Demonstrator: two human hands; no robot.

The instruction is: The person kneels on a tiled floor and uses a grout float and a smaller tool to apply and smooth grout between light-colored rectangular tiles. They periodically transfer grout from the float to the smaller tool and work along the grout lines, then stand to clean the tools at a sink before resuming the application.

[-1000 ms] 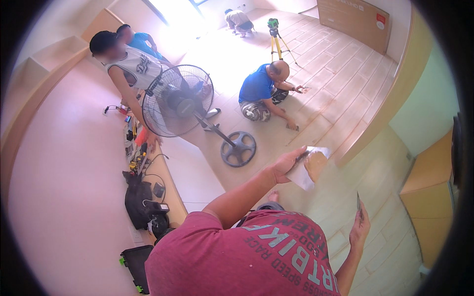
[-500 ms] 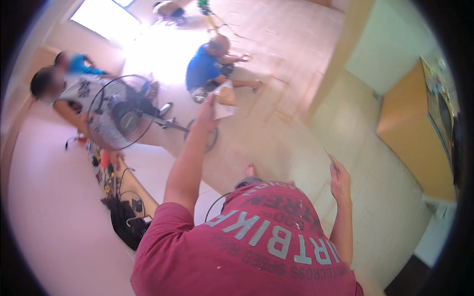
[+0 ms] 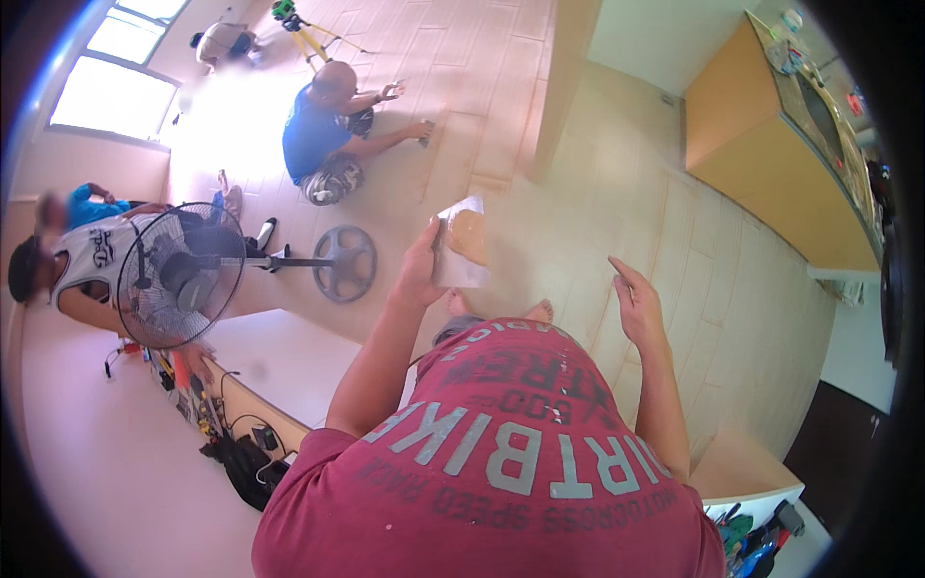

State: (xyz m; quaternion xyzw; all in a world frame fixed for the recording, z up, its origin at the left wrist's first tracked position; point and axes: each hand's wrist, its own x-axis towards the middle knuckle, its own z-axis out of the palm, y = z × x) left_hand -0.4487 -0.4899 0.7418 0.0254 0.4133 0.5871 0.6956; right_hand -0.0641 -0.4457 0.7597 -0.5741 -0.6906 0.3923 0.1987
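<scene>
My left hand [image 3: 420, 265] grips a white flat board [image 3: 467, 275] by its left edge, in front of my body. A smooth lump of tan putty [image 3: 468, 237] lies on that board. On the other side, my right hand [image 3: 638, 306] is raised with its fingers nearly straight and pointing up and left. A thin flat blade seems pinched in it; edge-on, it barely shows now, though it shows better in the earlier frame. The two hands are well apart, above the tiled floor [image 3: 540, 241].
A standing fan [image 3: 183, 275] is at left, beside a seated person in white [image 3: 96, 255]. Another person in blue [image 3: 323, 135] sits on the floor ahead. Tools [image 3: 198, 405] line a ledge at left. A wooden counter [image 3: 761, 125] stands at right, a tool-filled container [image 3: 756, 496] lower right.
My view has swung, so the room sits further left. My left hand and the board have come lower and nearer my body; my right hand has shifted slightly up and left.
</scene>
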